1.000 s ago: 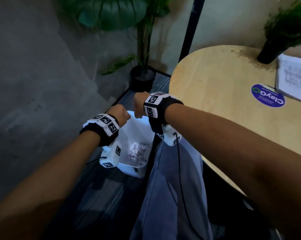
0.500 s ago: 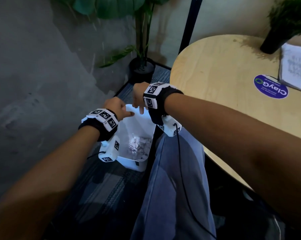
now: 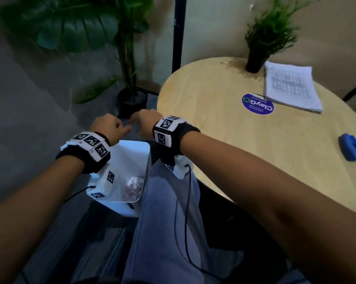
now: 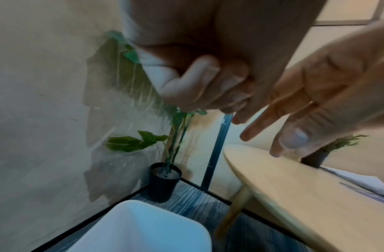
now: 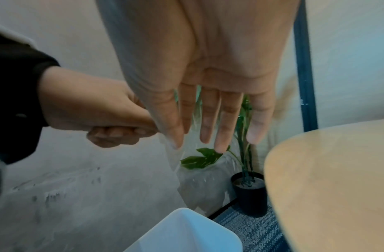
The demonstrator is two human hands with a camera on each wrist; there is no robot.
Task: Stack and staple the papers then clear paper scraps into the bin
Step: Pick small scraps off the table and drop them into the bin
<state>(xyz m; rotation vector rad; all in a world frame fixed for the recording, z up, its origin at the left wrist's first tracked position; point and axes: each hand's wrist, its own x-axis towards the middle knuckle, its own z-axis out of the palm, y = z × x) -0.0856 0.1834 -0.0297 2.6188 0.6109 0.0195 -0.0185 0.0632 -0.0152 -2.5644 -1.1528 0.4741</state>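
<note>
The white bin (image 3: pixel 134 149) stands on the floor left of the round wooden table (image 3: pixel 244 152), with crumpled paper scraps (image 3: pixel 134 185) at its bottom. Both hands hover close together over the bin's far rim. My left hand (image 3: pixel 109 127) is curled into a fist (image 4: pixel 208 88), and I see nothing in it. My right hand (image 3: pixel 142 122) is spread with straight fingers (image 5: pixel 210 126) and holds nothing; its thumb lies by the left fist (image 5: pixel 96 117). The stack of printed papers (image 3: pixel 290 87) lies at the table's far side. The blue stapler (image 3: pixel 352 150) lies near the right edge.
A small potted plant (image 3: pixel 257 60) stands beside the papers, and a round blue sticker (image 3: pixel 257 103) is on the tabletop. A tall plant in a black pot (image 3: pixel 132 99) and a dark post (image 3: pixel 178 33) stand behind the bin. My knee in grey trousers (image 3: pixel 169 222) is next to the bin.
Both hands have lifted from above the bin's inside towards its far rim. The right hand went from a fist to straight fingers. The view has swung up over the table.
</note>
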